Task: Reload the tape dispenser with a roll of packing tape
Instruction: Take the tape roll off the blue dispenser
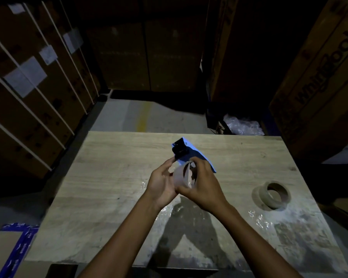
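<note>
Tape roll (pixel 182 176) – clear tape on a cardboard core – is held above the middle of the table (pixel 109 177), core axis roughly sideways. Left hand (pixel 162 184) cups it from the left, palm facing right, fingers curled up around the far side. Right hand (pixel 204 183) wraps it from the right, thumb under the roll, fingers bent over the top rim. Both hands grip the roll; wrists nearly touch below it, forearms coming in from the near edge.

Blue tape dispenser (pixel 191 155) sits just beyond the hands with its black end pointing away. It's blurred – can't tell if it lies on the table or is touched by the fingertips.

Bare tabletop left of the hands out to the left edge. To the right, well apart, an empty cardboard core (pixel 274 194) stands on its side rim.

Stacked cartons (pixel 28 97) wall the left, a Whirlpool carton (pixel 319 77) the right. Crumpled plastic wrap (pixel 243 125) lies past the far edge. A blue-taped box (pixel 10 251) is at the near-left corner.
</note>
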